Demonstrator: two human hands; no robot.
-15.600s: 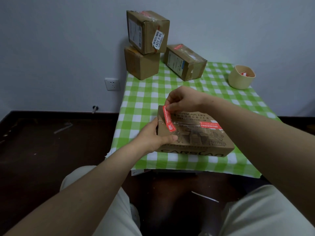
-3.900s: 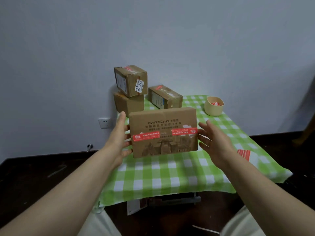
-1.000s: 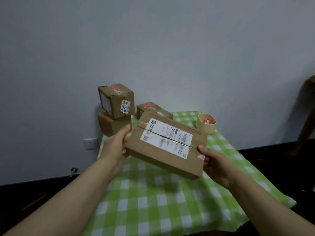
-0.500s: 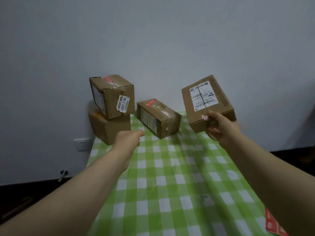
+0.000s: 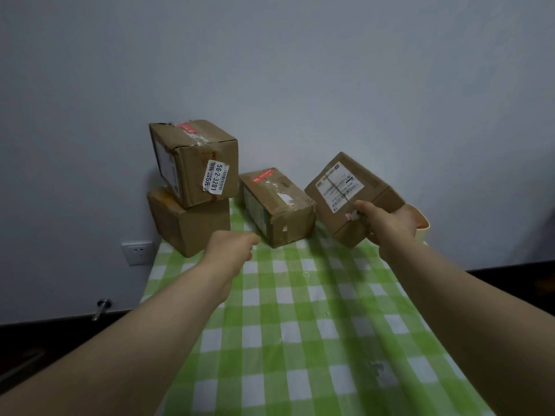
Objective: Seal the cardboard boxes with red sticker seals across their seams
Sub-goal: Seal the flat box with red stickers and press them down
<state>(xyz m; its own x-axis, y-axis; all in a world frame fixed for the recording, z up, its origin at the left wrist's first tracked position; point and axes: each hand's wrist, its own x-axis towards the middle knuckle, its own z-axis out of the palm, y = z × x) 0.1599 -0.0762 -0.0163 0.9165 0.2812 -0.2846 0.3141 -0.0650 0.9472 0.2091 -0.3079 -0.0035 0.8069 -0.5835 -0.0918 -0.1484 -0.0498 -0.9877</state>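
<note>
The right hand (image 5: pixel 390 228) grasps a flat cardboard box (image 5: pixel 351 196) at its near lower corner, thumb on the labelled face, and holds it tilted in the air above the far right part of the checked tablecloth (image 5: pixel 300 325). The box's long axis slopes from the hand up and away toward the wall (image 5: pixel 300 70), and its white shipping label (image 5: pixel 338 187) faces the camera. Just left of it a smaller box (image 5: pixel 277 205) with a red sticker seal (image 5: pixel 264 175) on its top lies on the cloth, long axis running toward the wall. Farther left, two boxes (image 5: pixel 192 187) stand stacked at the cloth's far left corner. Behind the held box a beige cup (image 5: pixel 422 220) peeks out. The left hand (image 5: pixel 231 250) hovers loosely curled and empty, near the smaller box. The near cloth lies open. A wall socket (image 5: pixel 138 253) sits left of the stack.
</note>
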